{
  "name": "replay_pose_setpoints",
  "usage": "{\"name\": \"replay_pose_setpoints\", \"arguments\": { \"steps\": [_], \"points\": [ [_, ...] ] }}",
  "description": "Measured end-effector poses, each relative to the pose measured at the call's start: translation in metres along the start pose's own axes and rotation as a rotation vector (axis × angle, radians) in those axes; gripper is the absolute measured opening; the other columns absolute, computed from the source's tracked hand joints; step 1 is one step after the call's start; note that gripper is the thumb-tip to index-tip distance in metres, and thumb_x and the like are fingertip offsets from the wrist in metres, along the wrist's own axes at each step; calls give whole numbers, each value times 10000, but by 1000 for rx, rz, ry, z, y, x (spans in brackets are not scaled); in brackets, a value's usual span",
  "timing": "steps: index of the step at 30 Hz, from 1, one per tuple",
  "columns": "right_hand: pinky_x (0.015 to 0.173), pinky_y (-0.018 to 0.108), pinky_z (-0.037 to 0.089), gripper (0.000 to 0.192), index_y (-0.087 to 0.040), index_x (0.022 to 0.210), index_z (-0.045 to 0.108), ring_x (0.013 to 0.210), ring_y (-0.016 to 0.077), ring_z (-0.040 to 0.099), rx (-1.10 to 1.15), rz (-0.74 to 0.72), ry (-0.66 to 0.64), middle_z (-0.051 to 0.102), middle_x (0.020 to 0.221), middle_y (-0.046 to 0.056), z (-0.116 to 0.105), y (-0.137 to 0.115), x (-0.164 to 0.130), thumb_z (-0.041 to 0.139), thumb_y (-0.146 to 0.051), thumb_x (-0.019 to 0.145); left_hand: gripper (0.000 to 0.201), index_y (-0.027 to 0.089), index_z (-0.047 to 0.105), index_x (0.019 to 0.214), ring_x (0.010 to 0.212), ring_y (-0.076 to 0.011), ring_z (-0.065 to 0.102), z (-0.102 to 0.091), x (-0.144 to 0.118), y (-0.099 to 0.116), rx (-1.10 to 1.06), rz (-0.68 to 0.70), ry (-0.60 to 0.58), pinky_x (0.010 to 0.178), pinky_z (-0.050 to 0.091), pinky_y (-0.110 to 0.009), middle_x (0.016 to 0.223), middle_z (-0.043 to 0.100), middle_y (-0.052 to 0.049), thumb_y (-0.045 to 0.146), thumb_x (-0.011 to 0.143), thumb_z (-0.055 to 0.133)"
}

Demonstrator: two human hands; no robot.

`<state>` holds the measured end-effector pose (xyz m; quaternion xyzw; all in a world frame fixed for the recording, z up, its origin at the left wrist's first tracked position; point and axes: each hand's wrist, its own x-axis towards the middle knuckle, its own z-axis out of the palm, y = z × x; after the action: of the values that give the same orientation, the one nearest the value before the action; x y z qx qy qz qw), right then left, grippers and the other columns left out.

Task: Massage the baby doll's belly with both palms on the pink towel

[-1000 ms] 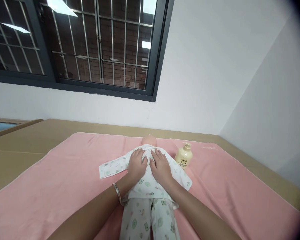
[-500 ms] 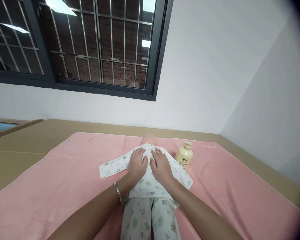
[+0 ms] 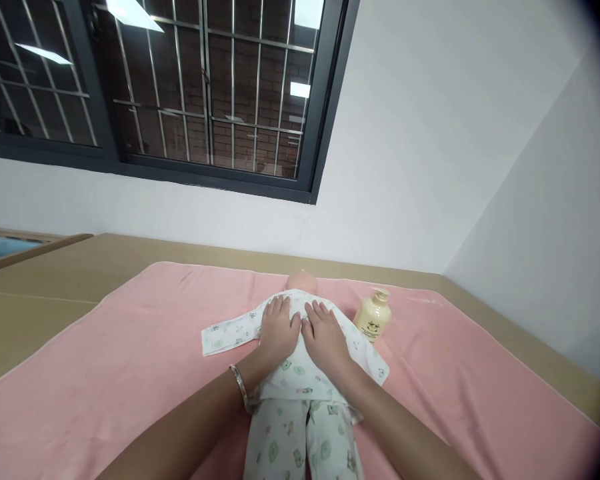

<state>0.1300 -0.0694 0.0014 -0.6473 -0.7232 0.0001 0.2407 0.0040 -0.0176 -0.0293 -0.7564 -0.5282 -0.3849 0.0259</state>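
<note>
A baby doll (image 3: 303, 282) lies on a pink sheet (image 3: 145, 373), its head at the far end. It wears a white printed top (image 3: 300, 373) and matching trousers (image 3: 277, 443). My left hand (image 3: 279, 331) rests flat on the left side of the top's upper part, fingers stretched out, a silver bracelet (image 3: 239, 385) on the wrist. On the right side lies my right hand (image 3: 326, 337), also flat, the two thumbs close together. One sleeve (image 3: 230, 335) reaches out to the left; the other slants down to the right. Most of the doll's body is hidden by clothes and hands.
A cream pump bottle (image 3: 374, 315) stands on the sheet close to the doll's right-side sleeve. Beyond the sheet runs a wooden surface (image 3: 130, 257) up to a white wall. A barred window (image 3: 220, 87) is above, and a wooden-edged compartment (image 3: 35, 250) sits at far left.
The whole view has shifted slightly, so the window and bottle appear a little further right. Both hands stay flat on the doll's top, with hardly any movement.
</note>
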Motion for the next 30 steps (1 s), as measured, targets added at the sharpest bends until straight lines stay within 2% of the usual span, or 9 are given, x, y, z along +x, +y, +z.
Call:
{"name": "replay_pose_setpoints", "arguments": {
  "steps": [3,7,13,15,19,22,25,27,30],
  "points": [
    [1163,496,207,509,-127,1422,473,1406,311,322,-58,4,-13,411,1482,131,-2,-11,-11,322,-299,968,457,81,514,1313,1315,-318,448,5,0,-4,-30,-8,-10,1110,326,-514,1375,535,-190,290,922,405],
    [1160,493,220,494,-151,1405,499,1396,303,342,-40,20,-5,432,1471,110,-3,-14,-11,346,-279,953,414,121,547,1281,1285,-303,486,5,-2,-2,-15,32,38,1096,358,-516,1332,579,-155,267,922,403],
    [1166,456,218,468,-188,1376,519,1418,243,310,101,-9,3,389,1505,75,3,10,18,333,-241,950,317,137,653,1085,1131,-279,607,-1,-10,6,10,212,127,1000,469,-478,1150,684,-134,147,901,395],
    [1174,454,196,444,-201,1353,534,1419,221,308,138,-16,7,402,1498,73,4,17,26,343,-251,955,290,153,668,1026,1082,-266,630,-3,-12,8,-9,227,147,970,490,-460,1101,705,-119,136,894,410],
    [1172,458,199,460,-153,1383,495,1419,226,306,90,-19,17,403,1491,117,4,13,21,308,-250,974,297,170,660,1072,1114,-263,614,-5,-12,8,-61,128,140,1001,474,-463,1140,697,-100,154,890,426],
    [1157,479,214,483,-124,1402,485,1399,280,337,-42,-14,10,423,1471,150,1,-4,2,297,-250,974,364,106,610,1193,1231,-300,544,-3,-7,5,-63,2,74,1074,414,-493,1270,629,-154,204,886,443],
    [1157,493,195,504,-99,1410,481,1375,332,362,-153,-58,-2,433,1455,183,-1,-17,-15,380,-253,940,437,49,555,1266,1305,-321,478,0,-3,3,-69,-89,31,1118,364,-492,1348,560,-203,234,884,450],
    [1164,482,183,500,-102,1407,486,1370,321,373,-152,-87,7,443,1450,174,-2,-16,-15,383,-248,940,451,46,543,1283,1321,-321,460,1,-2,2,-82,-96,17,1133,342,-487,1362,548,-203,244,889,446],
    [1175,468,189,472,-152,1401,494,1395,260,349,-22,-80,5,431,1473,108,-3,2,-1,330,-274,975,439,78,548,1289,1325,-314,448,1,-3,2,-108,-70,4,1137,326,-504,1372,549,-173,253,906,423]
  ]
}}
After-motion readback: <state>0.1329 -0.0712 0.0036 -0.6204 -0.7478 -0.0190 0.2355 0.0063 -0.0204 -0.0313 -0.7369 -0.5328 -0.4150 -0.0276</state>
